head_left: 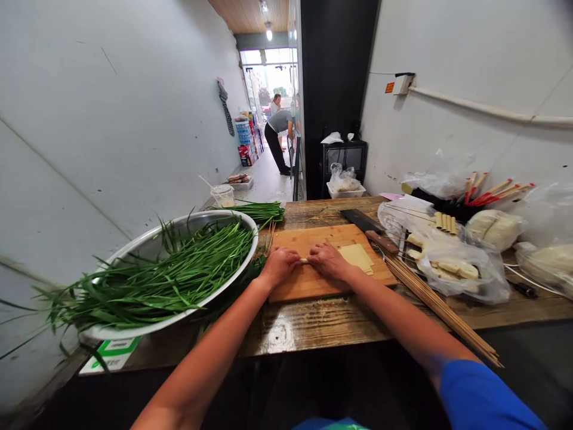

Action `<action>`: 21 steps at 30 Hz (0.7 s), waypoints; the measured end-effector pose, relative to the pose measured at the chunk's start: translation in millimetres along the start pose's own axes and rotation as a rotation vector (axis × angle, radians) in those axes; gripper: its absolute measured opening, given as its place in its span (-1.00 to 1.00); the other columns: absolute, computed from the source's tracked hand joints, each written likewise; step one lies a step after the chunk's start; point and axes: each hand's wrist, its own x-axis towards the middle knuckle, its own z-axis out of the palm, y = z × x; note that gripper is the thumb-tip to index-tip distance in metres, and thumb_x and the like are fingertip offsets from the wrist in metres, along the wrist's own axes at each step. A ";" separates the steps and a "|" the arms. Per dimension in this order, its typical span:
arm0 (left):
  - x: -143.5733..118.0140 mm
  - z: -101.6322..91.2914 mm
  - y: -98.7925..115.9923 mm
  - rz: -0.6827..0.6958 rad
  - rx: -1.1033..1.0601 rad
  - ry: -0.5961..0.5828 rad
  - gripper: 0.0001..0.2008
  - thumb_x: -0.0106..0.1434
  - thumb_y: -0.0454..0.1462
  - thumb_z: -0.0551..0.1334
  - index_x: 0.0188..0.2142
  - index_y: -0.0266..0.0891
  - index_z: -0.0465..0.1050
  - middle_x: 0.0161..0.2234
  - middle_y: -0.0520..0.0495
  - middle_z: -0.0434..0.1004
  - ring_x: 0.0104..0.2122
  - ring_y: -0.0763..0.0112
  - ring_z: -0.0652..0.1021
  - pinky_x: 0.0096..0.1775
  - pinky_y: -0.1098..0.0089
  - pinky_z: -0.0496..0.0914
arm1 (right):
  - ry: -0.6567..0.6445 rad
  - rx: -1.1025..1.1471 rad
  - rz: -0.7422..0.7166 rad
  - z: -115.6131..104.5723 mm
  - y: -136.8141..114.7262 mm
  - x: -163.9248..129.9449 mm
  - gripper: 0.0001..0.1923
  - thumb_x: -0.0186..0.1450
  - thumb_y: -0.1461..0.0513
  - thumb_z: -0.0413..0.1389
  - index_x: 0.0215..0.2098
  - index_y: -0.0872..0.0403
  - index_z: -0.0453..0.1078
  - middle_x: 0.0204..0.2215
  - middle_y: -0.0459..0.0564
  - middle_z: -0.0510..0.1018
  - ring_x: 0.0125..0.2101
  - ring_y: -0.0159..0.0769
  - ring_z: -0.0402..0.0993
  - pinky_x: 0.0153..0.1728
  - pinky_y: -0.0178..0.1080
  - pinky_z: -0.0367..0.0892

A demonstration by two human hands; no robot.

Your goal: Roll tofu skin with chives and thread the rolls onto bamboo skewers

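Observation:
Over a wooden cutting board (290, 289), my left hand (282, 266) and my right hand (329, 261) are side by side with fingers curled. A thin pale roll (305, 261), apparently a rolled tofu sheet, shows in the small gap between them, each hand closed on one end. Most of the roll is hidden under my fingers. Just right of my right hand lies a small stack of square yellowish tofu sheets (358, 257). Behind my left hand, a few thin sticks (270, 234) lean at the board's left edge.
Left stands a metal bowl (256, 239) heaped with long green chives (179, 269); more chives (259, 210) lie behind. A cleaver (358, 220) and bundled wooden skewers (441, 310) flank the board's right side. Farther right are plastic bags (487, 275) and short rolls (445, 223). Two people are near the doorway.

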 end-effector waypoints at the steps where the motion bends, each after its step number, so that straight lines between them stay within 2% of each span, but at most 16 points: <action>1: -0.6 1.5 0.3 0.036 0.019 -0.015 -0.81 0.25 -0.29 0.14 -0.36 -0.17 0.55 -0.36 -0.06 0.58 -0.28 0.38 0.49 -0.18 0.36 0.18 | -0.011 0.007 -0.001 0.5 0.3 1.1 -0.76 0.32 0.21 -0.04 -0.31 0.08 0.47 -0.33 0.03 0.47 -0.26 -0.29 0.27 -0.19 -0.23 0.04; 6: -0.4 11.5 -3.5 0.082 0.018 -0.015 -0.77 0.27 -0.30 0.11 -0.39 -0.20 0.53 -0.43 -0.05 0.55 -0.35 0.40 0.47 -0.28 0.41 0.19 | 0.004 0.114 -0.017 -2.3 7.5 0.5 -0.77 0.31 0.24 -0.03 -0.27 0.07 0.47 -0.30 0.03 0.49 -0.25 -0.30 0.33 -0.18 -0.23 0.12; 8: 0.2 13.8 -5.8 0.089 -0.026 -0.002 -0.76 0.28 -0.31 0.09 -0.41 -0.20 0.53 -0.44 -0.04 0.54 -0.38 0.42 0.47 -0.28 0.42 0.22 | 0.095 0.206 0.028 -9.8 20.5 -7.3 -0.76 0.30 0.25 -0.03 -0.16 0.08 0.44 -0.24 0.04 0.50 -0.22 -0.30 0.35 -0.18 -0.24 0.17; 10: 0.6 14.6 -7.3 0.081 -0.065 0.016 -0.76 0.27 -0.30 0.09 -0.42 -0.20 0.53 -0.46 -0.05 0.53 -0.39 0.42 0.47 -0.28 0.42 0.25 | 0.239 0.278 0.155 -21.7 40.0 -22.3 -0.72 0.30 0.27 -0.04 -0.07 0.10 0.40 -0.19 0.07 0.50 -0.18 -0.29 0.37 -0.16 -0.24 0.22; 12: 0.8 14.3 -8.0 0.066 -0.095 0.028 -0.75 0.26 -0.29 0.09 -0.42 -0.21 0.53 -0.48 -0.06 0.52 -0.40 0.40 0.47 -0.28 0.42 0.27 | 0.330 0.303 0.303 -36.4 61.8 -44.5 -0.72 0.30 0.26 -0.04 -0.09 0.12 0.41 -0.19 0.08 0.51 -0.20 -0.29 0.40 -0.18 -0.24 0.26; 16: 1.3 13.0 -10.0 0.066 -0.149 0.048 -0.73 0.27 -0.26 0.07 -0.40 -0.21 0.54 -0.46 -0.09 0.54 -0.38 0.37 0.48 -0.27 0.40 0.30 | 0.235 0.236 0.481 -69.0 88.8 -101.9 -0.78 0.26 0.25 0.01 -0.27 0.11 0.49 -0.30 0.04 0.54 -0.32 -0.31 0.44 -0.26 -0.28 0.31; 18: 2.0 13.4 -12.4 0.076 -0.168 0.060 -0.70 0.28 -0.25 0.04 -0.37 -0.21 0.55 -0.41 -0.11 0.56 -0.37 0.35 0.49 -0.26 0.40 0.31 | 0.239 0.201 0.539 -88.1 86.6 -131.5 -0.78 0.26 0.24 0.01 -0.30 0.10 0.50 -0.33 0.02 0.55 -0.34 -0.31 0.45 -0.26 -0.27 0.32; 19: 2.5 14.0 -14.0 0.074 -0.173 0.057 -0.69 0.28 -0.23 0.03 -0.36 -0.19 0.55 -0.40 -0.10 0.56 -0.36 0.34 0.49 -0.26 0.40 0.31 | 0.290 0.186 0.565 -98.5 81.0 -145.5 -0.78 0.26 0.23 0.01 -0.30 0.09 0.50 -0.34 0.02 0.55 -0.33 -0.30 0.46 -0.25 -0.26 0.32; 21: 3.4 15.4 -17.2 0.044 -0.198 0.070 -0.68 0.27 -0.20 0.03 -0.35 -0.15 0.56 -0.36 -0.08 0.57 -0.34 0.33 0.50 -0.24 0.38 0.33 | 0.470 0.150 0.607 -118.9 61.9 -171.7 -0.76 0.29 0.21 -0.02 -0.27 0.09 0.48 -0.31 0.04 0.55 -0.29 -0.28 0.46 -0.20 -0.23 0.32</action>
